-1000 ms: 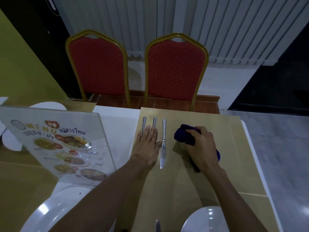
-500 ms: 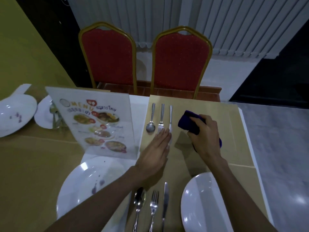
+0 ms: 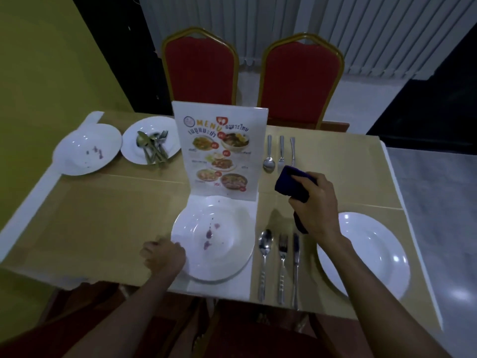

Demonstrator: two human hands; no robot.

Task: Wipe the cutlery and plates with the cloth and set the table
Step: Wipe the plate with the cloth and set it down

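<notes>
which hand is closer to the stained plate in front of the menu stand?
Left. The left hand is at the near-left rim of the stained plate, apparently touching it. The right hand, gripping the blue cloth, is off beyond the plate's right side.

Dim, soft blur, wide-angle edge warp.

We read only "MENU" in orange capitals atop the standing menu card (image 3: 219, 151), between and beyond our hands.
</notes>
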